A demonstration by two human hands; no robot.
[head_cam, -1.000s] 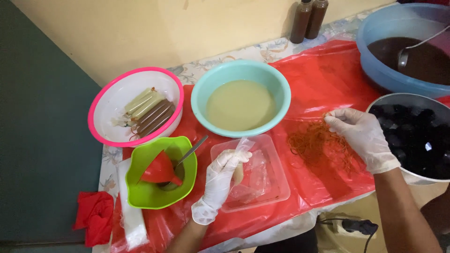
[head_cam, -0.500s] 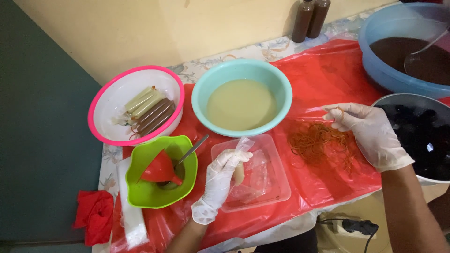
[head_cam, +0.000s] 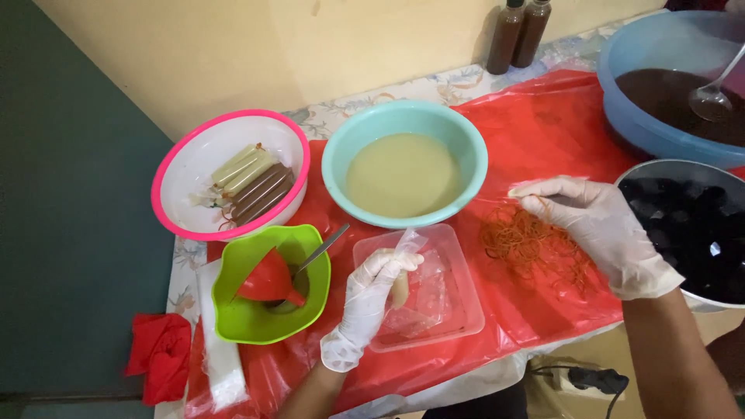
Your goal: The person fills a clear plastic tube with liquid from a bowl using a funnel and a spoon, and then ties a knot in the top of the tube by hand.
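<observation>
Cloth (head_cam: 159,353), red and crumpled, sits far left off the table edge, w/ a stack of clear plastic sleeves (head_cam: 220,349) just beside it. Behind those, a pink-rimmed white bowl (head_cam: 186,159) holds filled ice-pop tubes (head_cam: 252,182), some pale, some brown. In front of it the lime-green bowl (head_cam: 240,322) carries a red funnel (head_cam: 268,278) on its side & a metal spoon (head_cam: 320,250) leaning over the rim. Centre, the teal bowl (head_cam: 466,140) is full of pale yellowish liquid. Your left hand (head_cam: 369,299), gloved, is clenched round a narrow filled plastic tube (head_cam: 402,268), held upright over the clear plastic tray (head_cam: 458,310), its loose top sticking up past your fingers. Right of the tray, a loose heap of orange rubber bands (head_cam: 528,240) lies on the red plastic sheet (head_cam: 543,132). Your right hand (head_cam: 601,229), also gloved, is over that heap, thumb & forefinger pinched at a band; can't tell if one's actually caught. Far right: a metal pot (head_cam: 652,172) of black jelly chunks, a blue basin (head_cam: 628,54) of dark liquid w/ a ladle (head_cam: 710,93), two brown bottles (head_cam: 518,31) at the wall.
</observation>
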